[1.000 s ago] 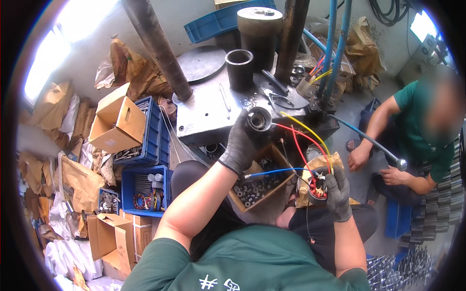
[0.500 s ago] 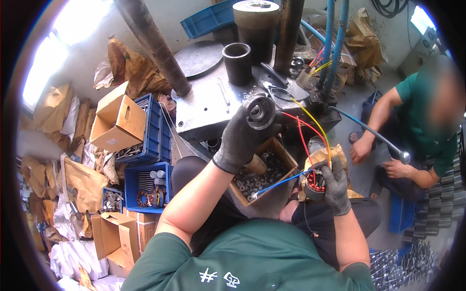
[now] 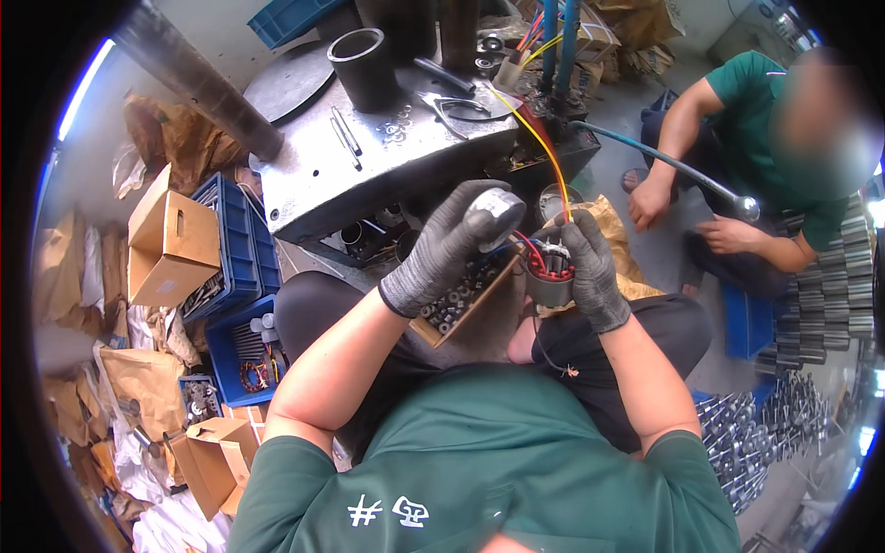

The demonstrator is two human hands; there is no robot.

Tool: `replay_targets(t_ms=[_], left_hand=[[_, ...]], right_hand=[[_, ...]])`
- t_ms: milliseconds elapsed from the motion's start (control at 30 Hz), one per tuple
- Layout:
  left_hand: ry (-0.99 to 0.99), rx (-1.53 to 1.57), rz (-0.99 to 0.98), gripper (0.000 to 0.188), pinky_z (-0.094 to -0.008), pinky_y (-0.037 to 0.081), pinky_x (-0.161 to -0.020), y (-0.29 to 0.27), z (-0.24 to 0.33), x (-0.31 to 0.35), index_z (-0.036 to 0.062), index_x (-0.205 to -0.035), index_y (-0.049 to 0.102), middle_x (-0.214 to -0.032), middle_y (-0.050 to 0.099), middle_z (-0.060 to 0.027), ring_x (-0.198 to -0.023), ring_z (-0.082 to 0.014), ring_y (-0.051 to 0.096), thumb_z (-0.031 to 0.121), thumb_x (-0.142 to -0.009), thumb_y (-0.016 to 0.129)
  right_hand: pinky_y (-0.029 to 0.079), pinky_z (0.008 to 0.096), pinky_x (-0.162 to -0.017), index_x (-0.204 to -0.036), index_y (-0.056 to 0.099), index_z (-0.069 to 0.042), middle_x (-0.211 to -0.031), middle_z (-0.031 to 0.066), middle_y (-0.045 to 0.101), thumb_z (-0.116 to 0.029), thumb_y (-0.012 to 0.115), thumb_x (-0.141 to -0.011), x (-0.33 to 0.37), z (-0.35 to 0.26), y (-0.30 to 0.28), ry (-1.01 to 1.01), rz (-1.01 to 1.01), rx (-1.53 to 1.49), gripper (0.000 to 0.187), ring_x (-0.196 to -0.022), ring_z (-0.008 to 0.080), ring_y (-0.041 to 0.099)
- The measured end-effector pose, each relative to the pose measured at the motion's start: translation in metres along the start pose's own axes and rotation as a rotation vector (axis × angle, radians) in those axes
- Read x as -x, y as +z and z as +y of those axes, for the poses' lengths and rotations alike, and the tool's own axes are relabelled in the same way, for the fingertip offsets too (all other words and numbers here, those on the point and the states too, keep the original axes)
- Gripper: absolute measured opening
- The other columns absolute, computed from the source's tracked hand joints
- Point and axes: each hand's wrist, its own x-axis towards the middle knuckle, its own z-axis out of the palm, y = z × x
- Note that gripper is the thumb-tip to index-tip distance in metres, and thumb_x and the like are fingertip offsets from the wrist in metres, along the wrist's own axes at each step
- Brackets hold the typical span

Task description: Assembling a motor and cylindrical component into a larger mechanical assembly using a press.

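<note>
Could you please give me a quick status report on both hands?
Left hand holding metal cap. Right hand on cylinder. Loose wires between cap and cylinder, possibly in the way.

Left hand (image 3: 441, 247) holds cap (image 3: 501, 208), probably metal; right hand (image 3: 595, 274) holds wired cylinder (image 3: 549, 291).

Up on the head, left camera of 2, a wide fisheye staring down over the green shirt (image 3: 461, 429), left hand (image 3: 447, 241) and right hand (image 3: 593, 272) close, metal table (image 3: 396, 168) farther out!
</note>
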Motion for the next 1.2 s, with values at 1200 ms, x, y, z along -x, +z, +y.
replay_targets(t_ms=[1200], left_hand=[[-0.168,0.625,0.498,0.054,-0.0345,0.054,-0.086,-0.038,0.026,-0.009,0.0177,-0.137,0.058,-0.123,0.071,-0.0059,-0.111,-0.0254,0.069,0.059,-0.107,0.04]], right_hand=[[0.056,0.0348,-0.068,-0.118,0.061,-0.003,-0.095,0.0132,0.074,-0.01,0.052,-0.107,0.018,-0.024,0.009,-0.424,-0.089,0.793,0.016,-0.078,0.0232,0.072]])
